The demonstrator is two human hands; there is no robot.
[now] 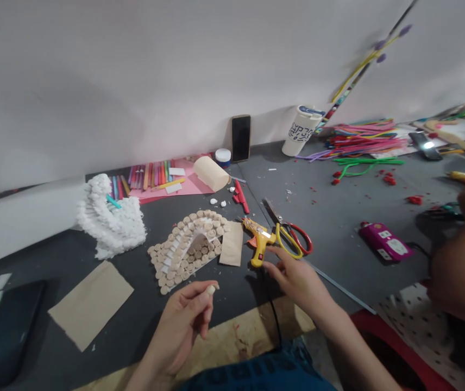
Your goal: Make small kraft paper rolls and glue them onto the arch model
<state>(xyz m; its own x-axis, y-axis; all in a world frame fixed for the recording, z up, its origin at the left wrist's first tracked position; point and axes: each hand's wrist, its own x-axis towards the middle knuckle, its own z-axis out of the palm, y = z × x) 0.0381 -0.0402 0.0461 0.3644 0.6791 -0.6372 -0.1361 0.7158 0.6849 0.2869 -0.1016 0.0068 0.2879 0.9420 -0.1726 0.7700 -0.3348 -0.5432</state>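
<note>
My left hand [187, 317] is closed in a pinch on a small pale cork piece [211, 290], held above the dark table's front edge. My right hand [295, 277] reaches toward the yellow hot glue gun [260, 241], its fingers apart and close to the gun's handle, touching nothing that I can make out. Beyond my left hand lies a flat arch made of several round cork slices [187, 247], with a brown paper piece [232, 244] beside it.
Scissors with red and yellow handles [291, 233] lie by the glue gun. A white fluffy model [108, 217], brown card [89, 304], markers on pink paper [155, 176], a standing phone [241, 138], a cup [301, 130], pipe cleaners [363, 141] and a pink device [385, 241] are around. Another person's arm [464, 260] is at the right.
</note>
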